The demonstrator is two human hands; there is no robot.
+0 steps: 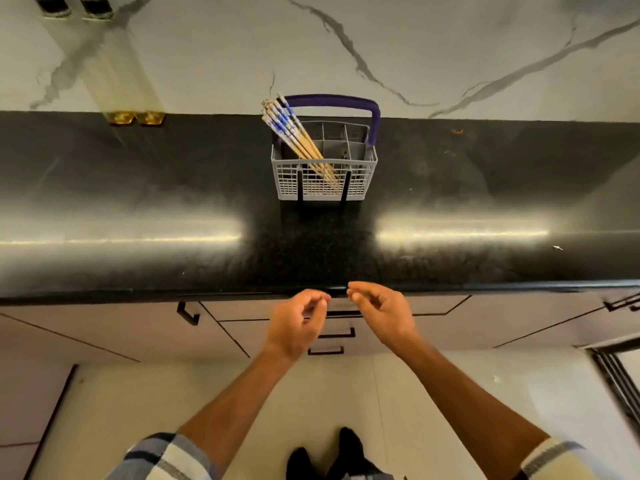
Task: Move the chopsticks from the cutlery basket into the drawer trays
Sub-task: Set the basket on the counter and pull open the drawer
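From the head view, the chopsticks (294, 133) lean left in the cutlery basket (323, 181) at the counter's (138, 202) back edge. Both the left hand (298, 323) and right hand (381, 313) hover loosely curled, grasping nothing, before the closed drawers (332, 332) beneath the counter's front edge.

The lower ends of the chopsticks (297, 133) sit half-hidden behind the cutlery basket (323, 183) mesh, while two dark-capped jars (74, 6) are cropped at the top edge.

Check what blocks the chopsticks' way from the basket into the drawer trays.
The drawers under the countertop are closed, so no trays show. Chopsticks stand in the cutlery basket; nothing lies between them and the empty left hand or right hand.
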